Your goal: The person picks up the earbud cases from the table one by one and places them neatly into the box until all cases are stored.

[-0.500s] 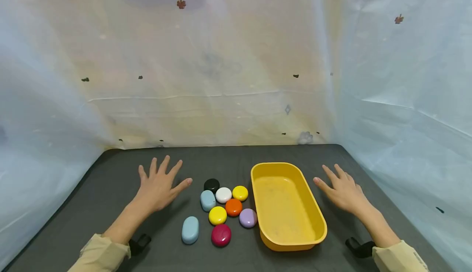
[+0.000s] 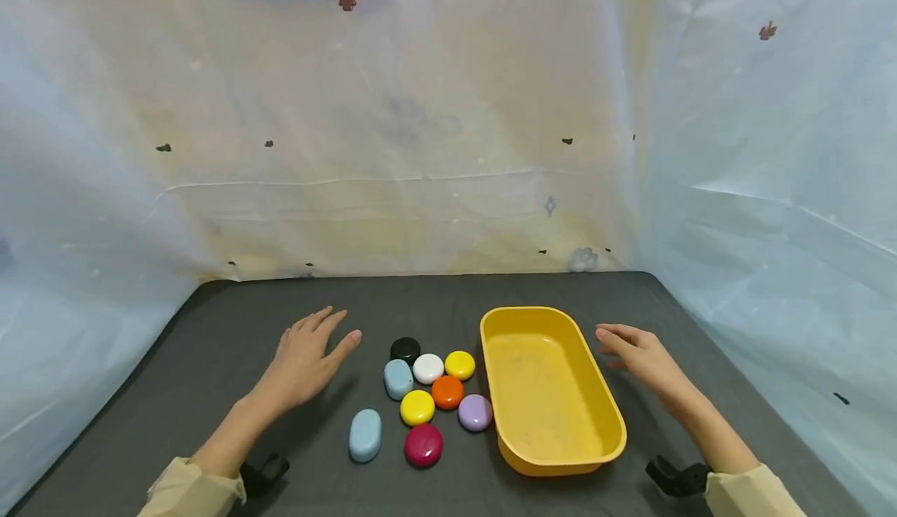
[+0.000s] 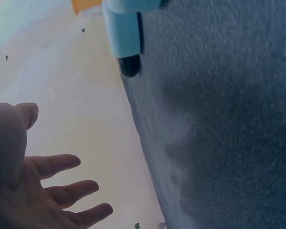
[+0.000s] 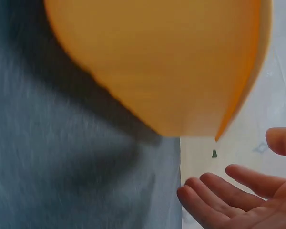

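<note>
Tub [image 2: 554, 392]: yellow, round-cornered, standing upright on the dark grey tabletop [image 2: 561, 290], to the right of nine smooth pebbles [image 2: 448, 393].
Black pebble [image 2: 405, 350]: farthest back in the cluster.
Rear light-blue pebble [image 2: 399, 379]: oblong, just in front of the black pebble.
White pebble [image 2: 428, 369]: between the rear light-blue pebble and the rear yellow pebble [image 2: 459, 365].
Orange pebble [image 2: 447, 392]: just in front of those last two.
Front yellow pebble [image 2: 416, 408]: left of the orange pebble.
Lilac pebble [image 2: 475, 413]: right beside the tub's left wall; whether they touch cannot be told.
Crimson pebble [image 2: 423, 446]: just in front of the front yellow pebble.
Front light-blue pebble [image 2: 365, 435]: oblong, set apart at the left.
Left hand [image 2: 306, 361]: raised over the tabletop, left of the pebbles; fingers extended, slightly apart, thumb stretched away, holding nothing.
Right hand [image 2: 641, 357]: raised near the tub's right rim, apart from it; fingers gently bent, close together, thumb well away, holding nothing.
Sleeves [image 2: 199, 487]: pale beige, on both arms.
</note>
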`<state>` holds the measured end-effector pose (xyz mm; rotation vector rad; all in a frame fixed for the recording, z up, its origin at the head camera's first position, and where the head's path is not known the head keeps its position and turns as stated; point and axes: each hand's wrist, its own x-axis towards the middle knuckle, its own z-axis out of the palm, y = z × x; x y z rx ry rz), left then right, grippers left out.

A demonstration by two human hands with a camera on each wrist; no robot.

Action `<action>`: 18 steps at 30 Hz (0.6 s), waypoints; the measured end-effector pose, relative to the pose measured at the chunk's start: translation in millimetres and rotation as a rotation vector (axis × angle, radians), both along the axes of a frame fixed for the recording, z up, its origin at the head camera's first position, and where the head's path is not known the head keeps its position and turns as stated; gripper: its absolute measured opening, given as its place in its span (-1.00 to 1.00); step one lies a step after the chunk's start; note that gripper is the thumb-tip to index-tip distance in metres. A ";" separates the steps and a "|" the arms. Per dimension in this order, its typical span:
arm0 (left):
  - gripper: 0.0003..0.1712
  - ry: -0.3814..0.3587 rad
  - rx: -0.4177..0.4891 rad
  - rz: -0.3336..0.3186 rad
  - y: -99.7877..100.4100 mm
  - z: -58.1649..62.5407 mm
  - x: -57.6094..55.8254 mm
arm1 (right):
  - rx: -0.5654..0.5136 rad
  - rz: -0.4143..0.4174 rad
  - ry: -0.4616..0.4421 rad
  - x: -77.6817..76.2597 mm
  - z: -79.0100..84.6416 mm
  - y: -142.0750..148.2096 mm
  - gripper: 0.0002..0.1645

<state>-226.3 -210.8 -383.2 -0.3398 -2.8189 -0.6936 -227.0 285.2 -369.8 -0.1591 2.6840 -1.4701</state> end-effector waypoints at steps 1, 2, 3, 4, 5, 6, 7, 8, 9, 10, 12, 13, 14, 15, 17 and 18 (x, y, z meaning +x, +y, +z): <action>-0.14 -0.005 0.020 -0.003 0.2 0.4 1.1 | -0.023 0.000 -0.026 0.1 0.3 -2.0 -0.20; -0.14 -0.008 0.036 -0.007 0.3 0.8 2.3 | -0.044 -0.001 -0.045 0.5 0.3 -3.8 -0.21; -0.14 -0.014 0.055 -0.012 0.4 0.9 3.3 | -0.061 -0.002 -0.060 0.9 0.0 -5.3 -0.22; -0.14 -0.020 0.073 -0.018 0.8 1.0 4.4 | -0.076 -0.003 -0.072 1.8 -0.7 -6.2 -0.22; -0.14 -0.027 0.095 -0.025 1.2 1.0 5.8 | -0.085 -0.006 -0.079 2.7 -1.3 -6.9 -0.23; -0.15 -0.032 0.117 -0.030 1.4 0.7 7.2 | -0.091 -0.011 -0.082 3.8 -1.8 -7.9 -0.24; -0.16 -0.036 0.140 -0.036 1.6 0.6 8.8 | -0.094 -0.017 -0.083 5.3 -2.0 -8.9 -0.25; -0.17 -0.037 0.157 -0.041 1.9 0.6 11.0 | -0.100 -0.024 -0.086 6.8 -2.2 -9.9 -0.27; -0.18 -0.041 0.175 -0.044 1.9 0.2 12.9 | -0.105 -0.033 -0.092 8.4 -2.4 -11.1 -0.28; -0.20 -0.044 0.189 -0.046 1.9 0.1 14.9 | -0.107 -0.047 -0.100 10.2 -2.6 -12.8 -0.29; -0.23 -0.051 0.207 -0.044 1.6 -0.1 18.5 | -0.118 -0.078 -0.117 14.6 -3.2 -16.4 -0.32; -0.24 -0.054 0.211 -0.044 1.7 0.3 20.1 | -0.121 -0.091 -0.126 16.9 -3.6 -17.8 -0.32; -0.25 -0.058 0.213 -0.042 1.9 0.7 21.5 | -0.129 -0.106 -0.135 19.1 -4.4 -19.0 -0.32; -0.26 -0.066 0.219 -0.040 2.2 1.3 22.4 | -0.133 -0.118 -0.144 21.4 -5.2 -20.0 -0.32; -0.26 -0.076 0.228 -0.041 3.6 3.1 25.1 | -0.140 -0.140 -0.156 25.3 -6.7 -20.9 -0.32; -0.26 -0.079 0.233 -0.043 4.6 4.0 26.4 | -0.139 -0.150 -0.163 27.2 -7.4 -21.2 -0.32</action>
